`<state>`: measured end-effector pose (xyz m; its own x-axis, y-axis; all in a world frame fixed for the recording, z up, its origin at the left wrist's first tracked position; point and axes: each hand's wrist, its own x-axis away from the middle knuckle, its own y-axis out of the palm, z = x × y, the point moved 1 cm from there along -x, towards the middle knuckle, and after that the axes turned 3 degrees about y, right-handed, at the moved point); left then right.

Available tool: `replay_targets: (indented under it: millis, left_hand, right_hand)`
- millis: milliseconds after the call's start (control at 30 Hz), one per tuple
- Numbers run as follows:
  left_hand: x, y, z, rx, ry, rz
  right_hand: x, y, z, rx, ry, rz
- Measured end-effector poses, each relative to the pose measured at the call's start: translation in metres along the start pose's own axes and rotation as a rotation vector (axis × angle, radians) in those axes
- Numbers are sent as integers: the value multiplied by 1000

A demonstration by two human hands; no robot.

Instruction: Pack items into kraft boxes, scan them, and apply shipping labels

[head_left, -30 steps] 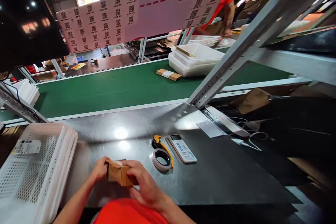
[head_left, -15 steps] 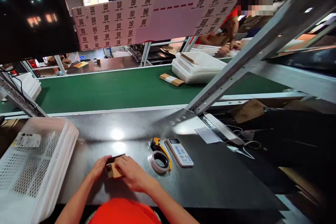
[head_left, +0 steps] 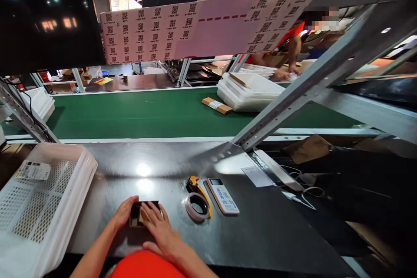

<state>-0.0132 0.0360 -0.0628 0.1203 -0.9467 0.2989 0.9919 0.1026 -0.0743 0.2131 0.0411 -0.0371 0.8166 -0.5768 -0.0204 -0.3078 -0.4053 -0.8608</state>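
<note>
A small brown cardboard box [head_left: 134, 220] rests on the dark metal table near its front edge, its top partly open and its inside in shadow. My left hand [head_left: 124, 213] grips its left side. Across the right part of the box lies my right hand [head_left: 160, 228], fingers stretched out over a flap and the thumb apart. What is inside the box I cannot make out. To the right sit a yellow tape dispenser with a roll of tape [head_left: 198, 206] and a handheld device with a small dark screen [head_left: 223, 196].
Stacked white plastic baskets [head_left: 76, 200] stand on the left. Behind the table runs a green conveyor belt [head_left: 137, 113], carrying a flat carton [head_left: 216, 105] and white trays [head_left: 249, 91]. A metal post [head_left: 293, 82] slants up at right. A co-worker's arm [head_left: 294, 54] shows beyond.
My right hand's fingers have gone from curled on the box flap to stretched over it. My left hand keeps its hold. The whole view has shifted slightly.
</note>
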Motion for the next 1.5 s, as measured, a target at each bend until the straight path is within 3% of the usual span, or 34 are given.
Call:
replay_targets:
  millis: [100,167,233,300,400,533,633,733,833,933,1033,1100,1167,1267,1333,1400,1433,1500]
  left_hand:
    - [12,1,-7,-128,8,240]
    - [27,6,-14,-281,36,415]
    - [42,16,-20,-455,135,436]
    - [53,28,-23,-639,275,320]
    - [58,42,-22,-978,430,157]
    - [51,44,-15,-1277,499,-12]
    - [45,36,-15,-1305,519,-47]
    - [35,28,-24,-1257,637,-84]
    - [20,23,-38,-1213,825,53]
    - [11,22,-52,-1267,874,249]
    - [19,18,-64,-1329,889,169]
    - [30,13,-70,-1327,882,53]
    - [40,8,-74,-1321,837,4]
    - [48,3,-80,-1314,735,90]
    - [48,2,-87,-1267,696,117]
    - [46,1,-96,-1189,685,83]
    - [44,1,-99,-1150,683,59]
    - [40,-1,-102,-1086,684,3]
  right_hand:
    - [29,32,19,-81,269,359]
    - [41,47,26,-222,488,484]
    - [44,56,24,-368,566,454]
    - [41,57,16,-410,520,380]
    - [30,47,0,-252,460,224]
    - [9,26,-10,-11,473,-28]
    - [-2,9,-3,-11,388,-93]
    - [-4,3,12,-148,269,-33]
    - [-3,17,25,-359,267,161]
    - [-3,43,33,-436,344,402]
    - [-2,60,40,-313,401,552]
    - [-3,61,43,-193,350,489]
    - [-5,57,41,-120,213,261]
    - [-7,47,33,-82,116,-42]
    - [-4,41,33,-79,109,-91]
    - [5,34,46,-80,93,-7]
    - [12,29,58,-75,132,106]
    - [30,14,93,-48,345,420]
